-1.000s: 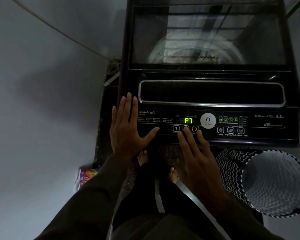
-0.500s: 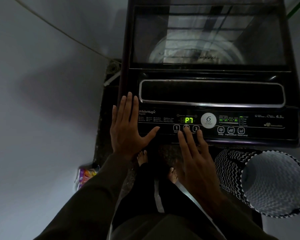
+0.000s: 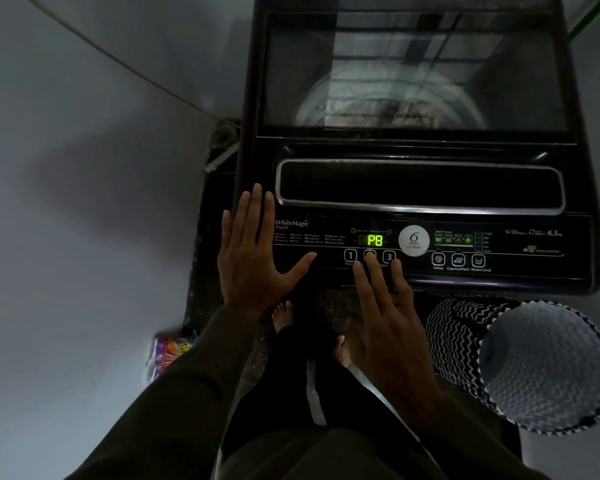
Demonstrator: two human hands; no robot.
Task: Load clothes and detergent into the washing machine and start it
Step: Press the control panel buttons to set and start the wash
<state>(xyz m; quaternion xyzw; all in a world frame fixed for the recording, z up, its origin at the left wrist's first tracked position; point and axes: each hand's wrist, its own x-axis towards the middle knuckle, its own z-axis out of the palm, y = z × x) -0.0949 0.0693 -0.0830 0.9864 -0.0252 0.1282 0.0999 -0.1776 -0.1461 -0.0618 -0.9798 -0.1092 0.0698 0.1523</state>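
Though not yet running, lit and set to P8 on the display (image 3: 374,240). Far left on the floor, by the front left corner of the washer (image 3: 420,188): a bright packet (image 3: 168,353), likely detergent, print too small to read. On the panel's front left corner: left hand (image 3: 253,258), laid flat, fingers (image 3: 257,209) straight and spread, holding nothing. Next along the panel's front edge: button 1 (image 3: 350,255), then the middle button (image 3: 370,251) under one fingertip of the right hand (image 3: 392,327), then button 3 (image 3: 389,257), marked Start. Other fingers of that hand straight, gripping nothing. Behind the panel: lid (image 3: 413,71) shut, drum dimly visible through the glass, load impossible to make out for reflections. Far right on the floor, near the front right corner: zigzag basket (image 3: 541,368), only lining showing inside. Judged from that: loading probably done, power on, program being picked. Left to do: settle the program, then press Start.
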